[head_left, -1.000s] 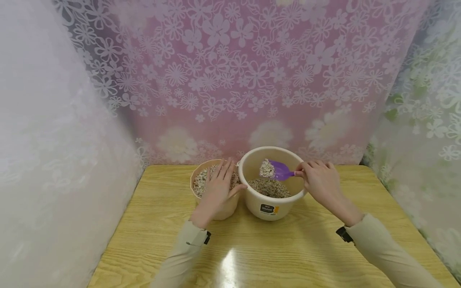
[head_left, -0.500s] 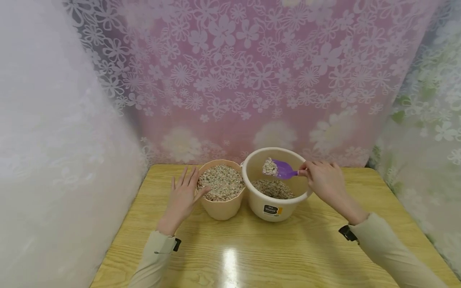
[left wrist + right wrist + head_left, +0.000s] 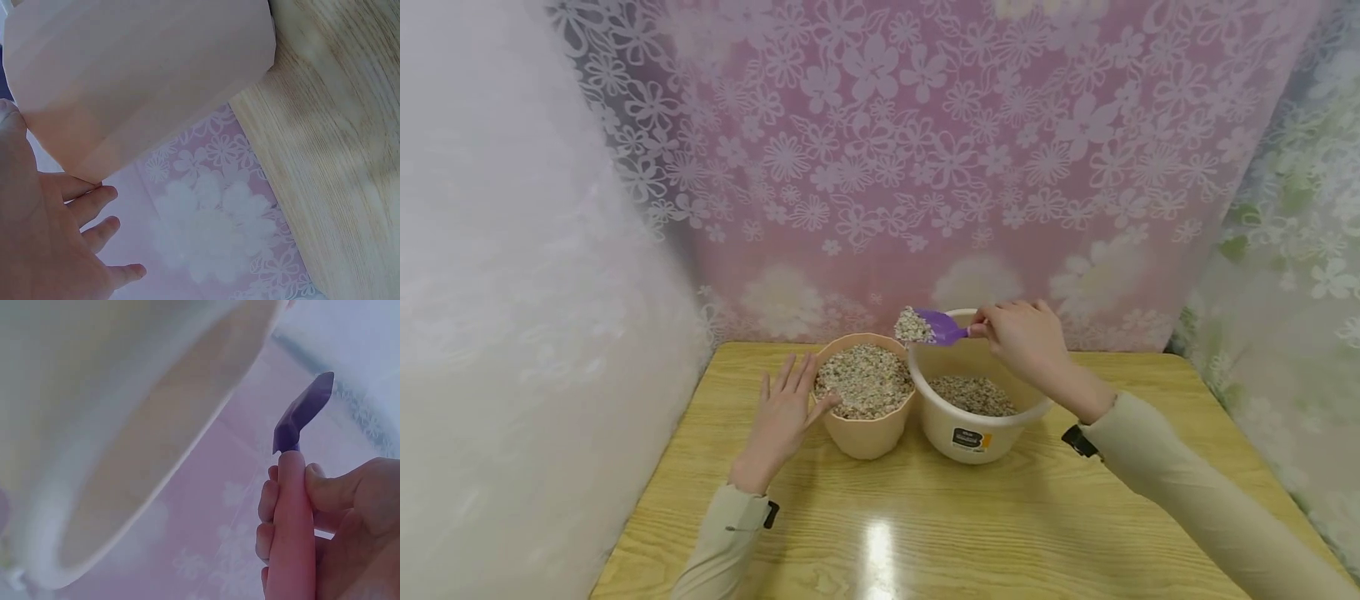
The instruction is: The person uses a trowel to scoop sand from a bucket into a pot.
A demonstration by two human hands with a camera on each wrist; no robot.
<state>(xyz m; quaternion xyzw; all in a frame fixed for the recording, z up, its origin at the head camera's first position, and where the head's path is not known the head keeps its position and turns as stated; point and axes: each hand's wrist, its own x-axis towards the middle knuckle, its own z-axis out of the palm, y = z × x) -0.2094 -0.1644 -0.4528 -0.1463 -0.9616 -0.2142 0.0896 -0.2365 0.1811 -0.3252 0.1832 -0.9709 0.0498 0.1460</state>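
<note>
Where the purple scoop (image 3: 946,329) hangs: raised at the back left rim of the white bucket (image 3: 934,418), tip pointing left, loaded with pale grains (image 3: 913,326).
Right hand (image 3: 1021,337): fingers wrapped round the scoop's pink handle (image 3: 292,531).
Left hand (image 3: 781,427): fingers straight and spread, against the left side of the peach pot (image 3: 865,439).
Pot fill (image 3: 865,382): grains, close to rim.
Bucket fill (image 3: 972,397): grains, well below rim.
Pot and bucket: side by side on the wooden table (image 3: 1000,533).
</note>
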